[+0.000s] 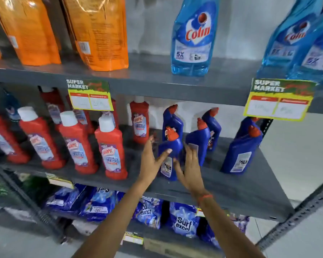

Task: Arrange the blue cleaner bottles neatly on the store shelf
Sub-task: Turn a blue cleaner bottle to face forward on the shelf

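Several dark blue cleaner bottles with red angled caps stand on the middle grey shelf. The front one stands between my two hands. My left hand is at its left side with fingers spread and the thumb against the bottle. My right hand is at its right side, fingers apart and close to the bottle. Neither hand grips it. Behind stand three more blue bottles. Another pair stands farther right near the shelf post.
Red cleaner bottles with white caps fill the left of the same shelf. Light blue Colin bottles and orange pouches stand on the shelf above. Price tags hang from its edge. Blue detergent packs lie below.
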